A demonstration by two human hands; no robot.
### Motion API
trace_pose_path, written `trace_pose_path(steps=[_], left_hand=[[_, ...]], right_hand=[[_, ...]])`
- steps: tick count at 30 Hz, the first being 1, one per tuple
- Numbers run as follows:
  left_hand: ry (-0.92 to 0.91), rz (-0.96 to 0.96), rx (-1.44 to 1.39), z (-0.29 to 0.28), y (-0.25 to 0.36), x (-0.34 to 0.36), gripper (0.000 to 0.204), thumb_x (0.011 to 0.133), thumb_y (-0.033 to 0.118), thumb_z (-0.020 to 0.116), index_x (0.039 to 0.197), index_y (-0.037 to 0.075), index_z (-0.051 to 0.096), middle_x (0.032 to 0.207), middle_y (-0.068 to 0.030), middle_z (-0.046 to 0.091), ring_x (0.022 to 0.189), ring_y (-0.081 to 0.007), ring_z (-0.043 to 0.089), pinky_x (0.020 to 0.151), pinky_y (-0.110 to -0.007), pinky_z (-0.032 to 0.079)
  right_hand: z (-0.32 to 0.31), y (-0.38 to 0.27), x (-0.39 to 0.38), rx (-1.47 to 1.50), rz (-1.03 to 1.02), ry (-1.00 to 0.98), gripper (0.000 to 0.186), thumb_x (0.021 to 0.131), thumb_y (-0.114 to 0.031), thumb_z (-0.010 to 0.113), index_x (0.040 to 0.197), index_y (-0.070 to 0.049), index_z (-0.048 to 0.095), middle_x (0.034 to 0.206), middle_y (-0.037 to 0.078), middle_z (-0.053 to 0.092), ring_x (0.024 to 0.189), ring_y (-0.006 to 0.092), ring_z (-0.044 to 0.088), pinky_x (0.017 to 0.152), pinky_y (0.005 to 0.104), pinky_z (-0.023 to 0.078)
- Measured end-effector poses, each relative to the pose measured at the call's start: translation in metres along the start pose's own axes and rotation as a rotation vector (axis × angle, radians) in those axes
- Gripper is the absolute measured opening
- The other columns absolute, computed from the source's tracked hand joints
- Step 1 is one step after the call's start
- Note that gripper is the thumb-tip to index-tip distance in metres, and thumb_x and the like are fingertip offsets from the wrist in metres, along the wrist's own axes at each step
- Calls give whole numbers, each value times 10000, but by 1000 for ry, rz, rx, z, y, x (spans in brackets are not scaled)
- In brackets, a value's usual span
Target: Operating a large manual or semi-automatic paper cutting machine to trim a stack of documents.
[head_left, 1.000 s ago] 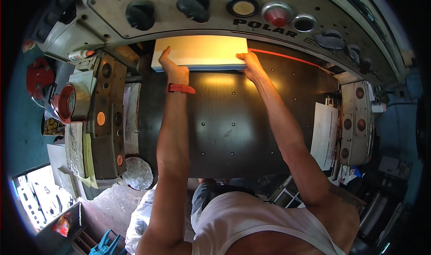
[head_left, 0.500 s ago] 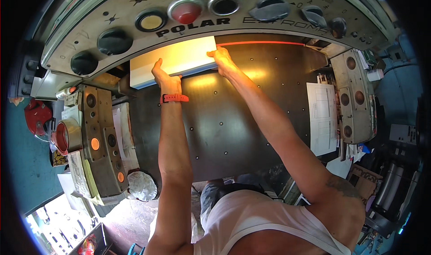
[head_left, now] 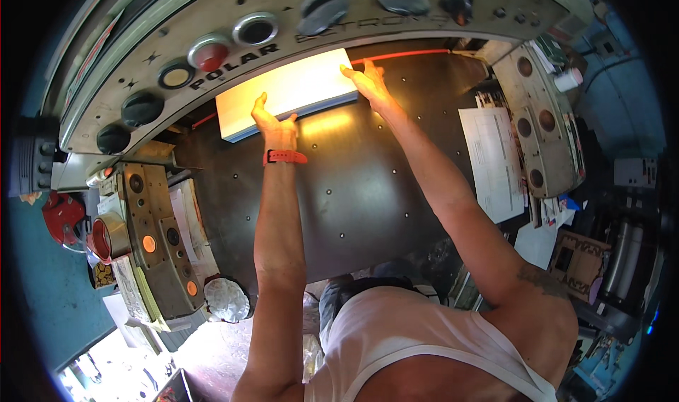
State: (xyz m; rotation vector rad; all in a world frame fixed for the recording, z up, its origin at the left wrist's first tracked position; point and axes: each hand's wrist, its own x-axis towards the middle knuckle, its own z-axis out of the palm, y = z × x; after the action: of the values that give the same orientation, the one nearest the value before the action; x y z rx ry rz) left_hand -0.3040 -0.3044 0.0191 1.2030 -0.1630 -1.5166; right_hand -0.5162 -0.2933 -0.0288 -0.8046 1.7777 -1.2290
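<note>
A thick stack of paper (head_left: 300, 83), white on top with bluish edges, lies at the far side of the dark metal table (head_left: 329, 218), under the machine's panel. My left hand (head_left: 274, 126), with a red strap on its wrist, is at the stack's near long side. Its thumb points up over the top sheet and its other fingers are partly hidden. At the right end of the stack is my right hand (head_left: 371, 89). Its thumb touches the top corner while the fingers stretch out beyond the end, apart from the thumb.
The machine's control panel (head_left: 283, 30), with knobs and buttons, arches over the table's far side. Side consoles stand left (head_left: 159, 236) and right (head_left: 541, 122). Printed sheets (head_left: 493, 165) lie along the right edge. A red tape roll (head_left: 101, 239) is at far left.
The stack has shifted right, away from the left side of the table, with both hands beside it. My right fingers have spread away from its end. The view has turned slightly.
</note>
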Motion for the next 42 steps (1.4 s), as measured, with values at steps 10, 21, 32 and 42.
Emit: trace_pose_path(steps=[10,21,32,42], left_hand=[[-576,393,675,-40,-14,91,739,834,346,664,1351,-73,343,1164,-320,528,917,-465,564,786,-584,518],[-6,-403,214,3,30,54,871,912,521,438,1404,-122,116,1272,-495,257,1053,-599,358,875,-739,426],[-484,-191,526,-133,-35,-94,564,910,361,673,1317,22,479,1239,-148,564,1103,-392,592,871,-555,519],[-759,-672,232,-241,-64,-195,1054,856,803,414,1486,-24,243,1431,-288,416,1265,-442,498,959,-590,474]], right_hand=[[-88,91,-244,-87,-286,0,442,813,-153,745,1196,-45,553,1054,131,620,933,238,610,811,364,520],[-268,196,-328,-352,690,1481,440,800,-309,794,901,47,555,794,103,579,710,218,574,662,388,487],[-286,203,-382,845,398,793,115,873,-107,677,956,-52,617,872,74,637,760,207,642,666,344,531],[-153,93,-503,89,173,89,114,929,-142,623,948,-29,613,760,45,656,571,177,590,498,296,469]])
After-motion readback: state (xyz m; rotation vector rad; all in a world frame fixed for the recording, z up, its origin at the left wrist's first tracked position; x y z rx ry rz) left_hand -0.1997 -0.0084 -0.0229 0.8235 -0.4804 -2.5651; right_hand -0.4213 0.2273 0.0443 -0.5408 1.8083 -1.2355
